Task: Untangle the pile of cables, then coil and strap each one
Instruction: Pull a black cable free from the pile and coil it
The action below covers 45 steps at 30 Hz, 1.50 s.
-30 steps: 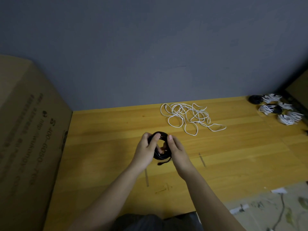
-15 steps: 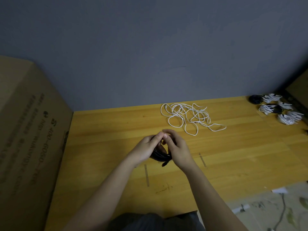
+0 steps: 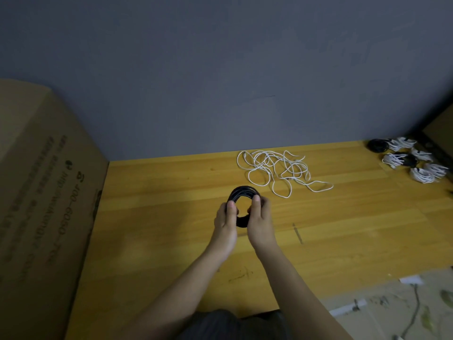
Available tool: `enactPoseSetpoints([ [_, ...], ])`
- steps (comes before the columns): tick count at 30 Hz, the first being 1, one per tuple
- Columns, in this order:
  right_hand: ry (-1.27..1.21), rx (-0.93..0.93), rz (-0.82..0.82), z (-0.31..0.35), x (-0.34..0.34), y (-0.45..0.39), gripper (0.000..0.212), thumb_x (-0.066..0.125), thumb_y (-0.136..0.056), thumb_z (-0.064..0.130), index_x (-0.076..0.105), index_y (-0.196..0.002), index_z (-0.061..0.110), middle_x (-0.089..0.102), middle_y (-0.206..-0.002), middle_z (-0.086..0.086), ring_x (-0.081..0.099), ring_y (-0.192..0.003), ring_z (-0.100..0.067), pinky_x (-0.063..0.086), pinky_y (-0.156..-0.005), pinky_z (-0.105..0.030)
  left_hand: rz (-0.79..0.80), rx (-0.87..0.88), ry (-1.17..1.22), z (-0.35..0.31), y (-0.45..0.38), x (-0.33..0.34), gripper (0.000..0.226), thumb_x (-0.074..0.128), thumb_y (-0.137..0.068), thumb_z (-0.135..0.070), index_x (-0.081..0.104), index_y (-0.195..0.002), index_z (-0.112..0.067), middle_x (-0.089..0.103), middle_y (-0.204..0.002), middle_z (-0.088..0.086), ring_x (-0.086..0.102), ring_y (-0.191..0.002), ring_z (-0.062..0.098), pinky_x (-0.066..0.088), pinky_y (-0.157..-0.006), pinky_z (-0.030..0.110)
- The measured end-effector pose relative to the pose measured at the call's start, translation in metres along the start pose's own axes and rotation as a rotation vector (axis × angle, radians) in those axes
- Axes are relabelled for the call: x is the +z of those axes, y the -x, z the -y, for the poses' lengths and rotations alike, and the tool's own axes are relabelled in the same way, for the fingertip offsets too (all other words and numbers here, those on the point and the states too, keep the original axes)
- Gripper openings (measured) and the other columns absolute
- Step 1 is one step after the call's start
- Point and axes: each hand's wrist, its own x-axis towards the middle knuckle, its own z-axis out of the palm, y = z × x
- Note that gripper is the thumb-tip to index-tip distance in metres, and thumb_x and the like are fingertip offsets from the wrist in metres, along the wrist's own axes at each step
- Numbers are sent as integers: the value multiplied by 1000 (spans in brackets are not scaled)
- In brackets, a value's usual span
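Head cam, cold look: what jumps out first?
The black cable coil at centre, gripped on either side by the left hand and right hand above the wooden table. Just behind it, near the wall, a loose tangle of white cable lies on the table. At the far right edge sits a cluster of already bundled cables.

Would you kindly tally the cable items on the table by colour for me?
Black coil held in both hands: 1
Loose white tangle: 1
Black bundles at far right: 2
White bundles at far right: about 5, overlapping, so the count is uncertain
Total: about 9
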Motion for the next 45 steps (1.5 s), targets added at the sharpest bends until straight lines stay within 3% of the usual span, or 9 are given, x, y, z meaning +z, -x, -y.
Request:
enactPoseSetpoints([
  [4, 168, -132, -83, -3, -7, 1, 20, 33, -103, 29, 45, -111, 14, 52, -94, 18, 52, -80, 6, 36, -62, -5, 199, -54, -39, 3, 3, -9, 42, 20, -98, -52, 52, -101, -25, 56, -101, -9, 53, -98, 6, 41, -81, 24],
  [8, 266, -169, -95, -12, -18, 4, 16, 36, -102, 30, 46, -108, 18, 53, -92, 15, 52, -85, -11, 32, -64, -19, 280, -78, -1, 4, 1, -17, 38, 35, -99, -47, 61, -107, -20, 65, -105, -5, 61, -104, 11, 50, -85, 26],
  [12, 311, -170, 5, -23, -21, 17, 21, 38, -102, 29, 49, -112, 14, 56, -93, 11, 53, -81, -9, 36, -60, -12, 161, 26, -196, 2, -3, -10, 29, 38, -99, -47, 59, -97, -26, 65, -73, -11, 61, -66, -5, 42, -59, 8],
  [14, 334, -150, -2, -28, -26, 24, 28, 36, -102, 33, 49, -117, 14, 56, -91, 14, 53, -74, 0, 38, -58, -8, 146, 76, -352, 4, -3, -3, 30, 35, -100, -46, 57, -94, -26, 61, -63, -7, 56, -56, -2, 37, -51, 12],
  [24, 527, -19, -158, -54, -105, 39, 31, 32, -101, 44, 48, -115, 22, 58, -84, 14, 55, -64, -3, 33, -45, -17, 401, 10, -447, 17, 8, 75, 34, 32, -100, -50, 56, -89, -29, 61, -64, -6, 55, -52, -3, 38, -47, 14],
  [30, 566, 70, -240, -79, -195, 36, 29, 35, -101, 41, 50, -114, 20, 59, -85, 8, 53, -66, -9, 38, -53, -29, 803, 20, -794, 11, -4, 139, 54, 24, -97, -61, 59, -113, -23, 63, -99, -7, 60, -86, 11, 43, -65, 30],
  [34, 633, 152, -263, -100, -274, 13, 32, 35, -102, 38, 50, -117, 15, 54, -85, 5, 51, -71, -19, 36, -58, -33, 755, 18, -881, 19, -18, 186, 50, 28, -102, -46, 61, -114, -10, 64, -114, 7, 59, -105, 24, 47, -90, 40],
  [39, 693, 228, -248, -121, -393, -17, 34, 34, -102, 38, 50, -117, 11, 59, -91, -5, 54, -72, -25, 39, -56, -36, 663, -5, -1024, 34, -40, 275, 37, 33, -103, -33, 59, -105, -7, 64, -109, 12, 59, -98, 31, 48, -83, 41],
  [45, 793, 276, -222, -131, -541, -42, 32, 36, -102, 37, 50, -109, 9, 55, -84, -4, 51, -72, -26, 36, -58, -36, 606, -35, -1153, 30, -46, 399, 33, 30, -105, -32, 54, -110, -10, 58, -83, 9, 47, -59, 27, 34, -52, 33],
])
